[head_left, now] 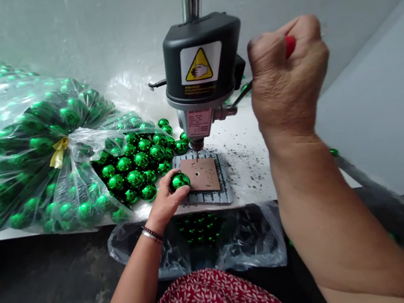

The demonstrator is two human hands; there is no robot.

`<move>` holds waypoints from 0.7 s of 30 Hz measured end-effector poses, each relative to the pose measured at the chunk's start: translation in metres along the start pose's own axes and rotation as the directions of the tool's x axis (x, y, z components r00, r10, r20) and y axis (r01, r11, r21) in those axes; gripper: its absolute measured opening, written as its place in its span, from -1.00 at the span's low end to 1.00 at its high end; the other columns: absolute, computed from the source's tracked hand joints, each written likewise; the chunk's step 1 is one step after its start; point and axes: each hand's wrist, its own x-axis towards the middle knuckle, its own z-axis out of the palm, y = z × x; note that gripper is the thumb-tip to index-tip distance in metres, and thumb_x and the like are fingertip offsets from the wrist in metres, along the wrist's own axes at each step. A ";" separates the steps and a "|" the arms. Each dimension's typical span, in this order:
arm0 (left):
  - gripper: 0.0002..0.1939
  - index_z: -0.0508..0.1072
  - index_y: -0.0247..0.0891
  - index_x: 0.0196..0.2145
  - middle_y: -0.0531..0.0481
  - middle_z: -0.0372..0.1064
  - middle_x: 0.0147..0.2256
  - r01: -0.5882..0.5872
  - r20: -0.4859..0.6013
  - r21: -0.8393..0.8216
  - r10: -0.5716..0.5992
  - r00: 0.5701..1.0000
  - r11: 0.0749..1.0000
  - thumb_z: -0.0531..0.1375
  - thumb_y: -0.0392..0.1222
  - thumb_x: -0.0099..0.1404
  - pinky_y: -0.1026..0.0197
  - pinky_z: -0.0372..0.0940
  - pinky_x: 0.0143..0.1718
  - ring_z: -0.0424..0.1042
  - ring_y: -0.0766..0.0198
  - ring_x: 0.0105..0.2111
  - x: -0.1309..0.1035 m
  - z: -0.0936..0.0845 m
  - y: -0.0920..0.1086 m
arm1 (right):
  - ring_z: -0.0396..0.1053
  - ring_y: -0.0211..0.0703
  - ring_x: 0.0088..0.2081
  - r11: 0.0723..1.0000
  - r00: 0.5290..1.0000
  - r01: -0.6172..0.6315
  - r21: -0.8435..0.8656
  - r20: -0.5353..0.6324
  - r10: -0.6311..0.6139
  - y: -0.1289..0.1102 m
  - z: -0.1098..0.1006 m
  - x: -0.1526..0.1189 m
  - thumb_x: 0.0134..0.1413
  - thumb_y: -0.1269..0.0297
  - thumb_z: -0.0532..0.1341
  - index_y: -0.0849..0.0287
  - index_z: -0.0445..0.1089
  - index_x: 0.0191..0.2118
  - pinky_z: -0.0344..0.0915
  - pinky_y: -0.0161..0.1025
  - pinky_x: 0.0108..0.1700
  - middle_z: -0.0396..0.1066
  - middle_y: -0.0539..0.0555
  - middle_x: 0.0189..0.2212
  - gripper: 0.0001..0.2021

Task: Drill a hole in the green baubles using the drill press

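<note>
My left hand (168,195) is closed round a shiny green ball (180,181), at the left edge of a brown square board (207,173). The board has a small hole in it and lies on the grey slotted base (225,197) of a drill press (203,60). Above the board points the thin drill bit (197,155), apart from the ball. Up at the right, my right hand (287,78) is wrapped round the press's feed lever (242,94), whose red knob (290,46) shows between the fingers.
A large clear plastic bag (57,147) full of green balls fills the table's left side, with loose balls (141,159) spilling beside the base. Dark shavings (244,165) litter the white table. Below its front edge hangs an open plastic bag (254,245) holding more balls.
</note>
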 end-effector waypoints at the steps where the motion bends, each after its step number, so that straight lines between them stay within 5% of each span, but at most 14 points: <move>1: -0.40 0.23 -0.18 0.10 -0.10 0.27 0.03 -0.036 0.000 0.057 0.036 0.999 0.998 0.22 -0.07 0.10 0.15 0.23 0.02 0.32 0.19 -0.04 0.003 0.001 0.001 | -0.09 -0.56 -0.48 1.000 1.000 0.003 0.004 0.001 -0.003 0.000 0.000 0.000 0.13 0.30 0.08 0.21 -0.05 -0.51 -0.01 -0.46 -0.32 -0.06 -0.14 -0.58 -0.71; 5: -0.28 0.08 -0.24 0.14 -0.14 0.31 -0.01 -0.077 -0.003 0.204 0.080 0.997 0.976 0.25 -0.10 0.07 0.13 0.28 -0.04 0.38 0.23 -0.13 0.014 0.002 0.005 | -0.08 -0.55 -0.49 1.000 1.000 0.016 0.010 0.008 -0.016 -0.001 0.000 0.000 0.13 0.31 0.09 0.21 -0.05 -0.52 0.01 -0.46 -0.33 -0.05 -0.13 -0.59 -0.70; 8: -0.38 0.12 -0.25 0.09 -0.10 0.36 -0.08 -0.100 0.045 0.325 0.091 0.995 0.940 0.22 -0.07 0.12 0.12 0.32 -0.11 0.41 0.24 -0.22 0.021 0.001 0.008 | -0.13 -0.52 -0.49 1.000 1.000 -0.007 -0.029 0.000 0.007 -0.003 -0.001 0.001 0.13 0.34 0.10 0.19 -0.07 -0.53 0.00 -0.44 -0.33 -0.09 -0.13 -0.60 -0.68; 16: -0.50 0.27 -0.29 0.13 -0.21 0.33 0.10 -0.296 0.209 0.462 0.221 0.953 0.836 0.12 -0.08 0.27 0.03 0.19 0.14 0.31 0.08 0.10 0.042 0.003 0.008 | -0.23 -0.50 -0.45 0.961 0.989 -0.086 -0.263 0.093 0.114 -0.005 0.009 0.031 0.20 0.19 0.01 0.21 -0.13 -0.54 0.04 -0.40 -0.20 -0.15 -0.10 -0.55 -0.63; 21: -0.39 0.26 -0.27 0.16 -0.19 0.30 0.12 -0.324 0.230 0.503 0.237 0.944 0.801 0.24 -0.13 0.17 0.05 0.15 0.19 0.29 0.10 0.12 0.050 0.005 0.002 | -0.24 -0.51 -0.45 0.966 0.988 -0.074 -0.247 0.117 0.105 -0.004 0.012 0.038 0.21 0.19 -0.02 0.21 -0.13 -0.53 0.12 -0.39 -0.09 -0.18 -0.09 -0.55 -0.64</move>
